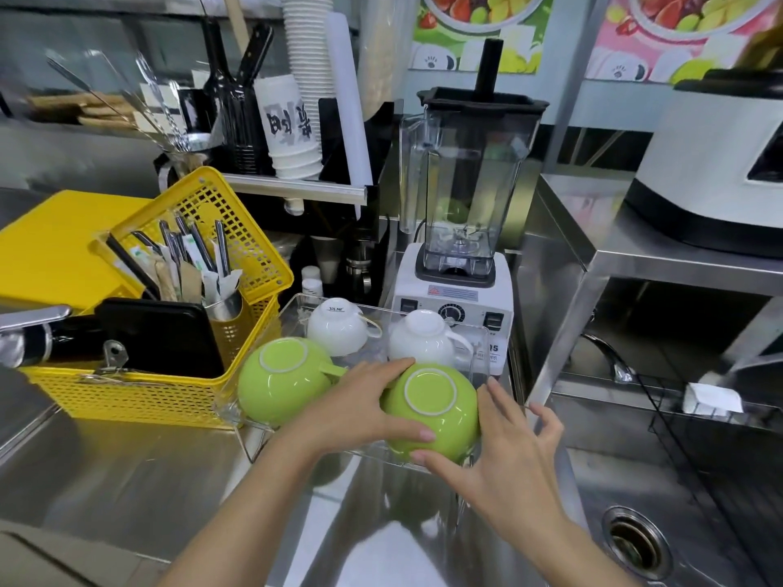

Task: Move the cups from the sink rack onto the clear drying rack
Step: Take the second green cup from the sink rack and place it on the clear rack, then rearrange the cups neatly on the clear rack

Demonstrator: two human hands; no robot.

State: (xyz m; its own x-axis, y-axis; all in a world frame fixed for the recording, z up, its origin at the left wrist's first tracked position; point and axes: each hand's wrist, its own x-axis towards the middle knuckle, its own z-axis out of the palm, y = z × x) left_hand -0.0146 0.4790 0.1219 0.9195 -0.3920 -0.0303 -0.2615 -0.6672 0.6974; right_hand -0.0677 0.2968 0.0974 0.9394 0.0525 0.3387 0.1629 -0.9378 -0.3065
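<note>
Several cups stand upside down on the clear drying rack (296,305): two white ones at the back (337,328) (423,338) and two green ones in front. The left green cup (279,381) stands alone. My left hand (360,406) wraps the near-right green cup (436,413) from its left side, thumb on its front. My right hand (504,451) touches the same cup from the right and front with fingers spread. The dark wire sink rack (695,421) hangs at the sink's right side, holding no cups that I can see.
A yellow basket (178,391) with cutlery and a black tray stands left of the clear rack. A blender (462,230) stands right behind the rack. The steel sink (661,493) with its drain (635,542) lies to the right, under a steel shelf.
</note>
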